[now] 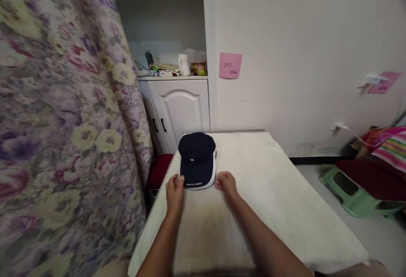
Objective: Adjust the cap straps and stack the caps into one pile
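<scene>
A navy baseball cap [197, 165] lies on the table with its brim toward me, small white lettering on its front and brim edge. Under it, a white cap [214, 171] shows along the right side and front; most of it is hidden. My left hand [175, 190] is closed at the left front corner of the navy brim, thumb against the edge. At the right front corner, my right hand [226, 182] has curled fingers beside the white brim's edge, with nothing visible in them.
A pale cloth covers the table [272, 209]. A floral curtain [79, 141] hangs at the left. Behind stands a white cabinet [184, 103] bearing a white jug [184, 64]. Red-topped stools, one green stool [349, 196] among them, flank the table. A pink note [230, 65] is on the wall.
</scene>
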`<state>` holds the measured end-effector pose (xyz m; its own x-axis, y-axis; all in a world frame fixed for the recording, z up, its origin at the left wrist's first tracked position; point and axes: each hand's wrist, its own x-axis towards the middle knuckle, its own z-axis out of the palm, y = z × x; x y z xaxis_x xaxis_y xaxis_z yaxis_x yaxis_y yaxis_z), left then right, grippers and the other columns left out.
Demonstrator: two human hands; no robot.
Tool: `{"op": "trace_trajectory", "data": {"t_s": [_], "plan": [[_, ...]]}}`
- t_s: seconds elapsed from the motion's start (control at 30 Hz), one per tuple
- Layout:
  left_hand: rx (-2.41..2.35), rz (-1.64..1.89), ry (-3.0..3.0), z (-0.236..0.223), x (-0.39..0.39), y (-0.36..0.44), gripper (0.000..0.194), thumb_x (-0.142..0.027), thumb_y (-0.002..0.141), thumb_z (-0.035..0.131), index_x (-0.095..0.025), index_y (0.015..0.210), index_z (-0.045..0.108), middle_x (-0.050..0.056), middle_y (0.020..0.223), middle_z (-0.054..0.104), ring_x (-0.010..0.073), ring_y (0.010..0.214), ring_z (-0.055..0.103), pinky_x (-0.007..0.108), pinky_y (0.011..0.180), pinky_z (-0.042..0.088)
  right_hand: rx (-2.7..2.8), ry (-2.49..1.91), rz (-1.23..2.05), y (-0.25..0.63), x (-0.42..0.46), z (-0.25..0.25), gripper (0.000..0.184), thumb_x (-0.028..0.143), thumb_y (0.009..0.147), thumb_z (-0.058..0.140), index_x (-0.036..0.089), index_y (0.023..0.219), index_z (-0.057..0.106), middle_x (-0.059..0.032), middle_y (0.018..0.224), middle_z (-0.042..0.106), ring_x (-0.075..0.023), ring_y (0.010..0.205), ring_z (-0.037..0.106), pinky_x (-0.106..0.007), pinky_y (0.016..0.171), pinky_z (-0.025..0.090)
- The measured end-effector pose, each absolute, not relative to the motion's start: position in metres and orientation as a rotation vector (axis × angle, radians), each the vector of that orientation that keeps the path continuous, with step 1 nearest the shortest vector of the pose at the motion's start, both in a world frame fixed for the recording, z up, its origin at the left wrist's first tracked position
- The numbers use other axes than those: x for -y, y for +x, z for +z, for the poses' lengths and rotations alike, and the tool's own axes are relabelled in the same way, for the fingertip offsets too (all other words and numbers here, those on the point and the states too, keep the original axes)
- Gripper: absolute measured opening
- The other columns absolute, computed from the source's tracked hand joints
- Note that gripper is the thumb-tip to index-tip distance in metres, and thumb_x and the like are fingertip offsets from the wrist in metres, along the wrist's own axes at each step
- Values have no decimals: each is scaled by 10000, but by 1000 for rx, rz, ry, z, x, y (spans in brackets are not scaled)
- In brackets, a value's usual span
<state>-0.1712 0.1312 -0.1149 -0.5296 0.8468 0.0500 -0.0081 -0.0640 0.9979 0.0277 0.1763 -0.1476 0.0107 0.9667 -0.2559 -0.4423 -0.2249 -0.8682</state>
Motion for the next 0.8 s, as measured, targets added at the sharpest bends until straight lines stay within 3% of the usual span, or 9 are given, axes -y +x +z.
{"op": "trace_trajectory", "data": {"t_s": [0.07, 0.17, 0.3, 0.47, 0.6, 0.8], "plan": [[-1610, 1701, 1033, -115, -121, -159, 551, -387, 778, 737, -231, 1280, 571, 121, 1439, 460, 307, 1371, 401, 407, 1149, 310, 712, -1037, 1422, 33, -167, -154, 113, 225, 820, 690, 165, 866, 606, 43, 688, 606, -106, 601, 616, -224, 588, 542], [-1639, 1678, 1308, -119, -113, -141, 613, -353, 788, 745, -238, 1355, 543, 116, 1565, 320, 296, 1478, 244, 395, 1222, 153, 775, -976, 1328, 36, -156, -159, 162, 240, 754, 686, 189, 880, 599, 38, 705, 640, -114, 605, 639, -232, 606, 556], [-1781, 1545, 1713, -130, -115, -132, 606, -367, 867, 650, -214, 1428, 480, 155, 1555, 309, 331, 1465, 278, 492, 1197, 230, 855, -927, 1274, 32, -151, -160, 186, 296, 732, 664, 183, 866, 605, 17, 727, 661, -124, 571, 635, -253, 567, 550], [-1878, 1488, 1815, -137, -118, -136, 597, -406, 905, 585, -191, 1446, 456, 169, 1541, 302, 326, 1455, 300, 500, 1176, 286, 909, -912, 1241, 31, -150, -162, 200, 331, 736, 655, 177, 854, 608, 15, 709, 646, -133, 562, 635, -266, 557, 549], [-1909, 1497, 1784, -134, -116, -134, 668, -421, 866, 630, -173, 1455, 437, 186, 1533, 308, 350, 1450, 302, 518, 1179, 280, 956, -919, 1225, 33, -145, -164, 200, 349, 762, 631, 178, 864, 610, 7, 718, 637, -137, 557, 634, -280, 551, 556], [-1918, 1495, 1709, -131, -115, -131, 737, -453, 860, 634, -167, 1490, 379, 202, 1555, 271, 369, 1465, 272, 542, 1174, 281, 1058, -907, 1147, 35, -152, -167, 332, 374, 799, 615, 182, 1067, 657, -75, 976, 676, -209, 850, 667, -330, 664, 592]]}}
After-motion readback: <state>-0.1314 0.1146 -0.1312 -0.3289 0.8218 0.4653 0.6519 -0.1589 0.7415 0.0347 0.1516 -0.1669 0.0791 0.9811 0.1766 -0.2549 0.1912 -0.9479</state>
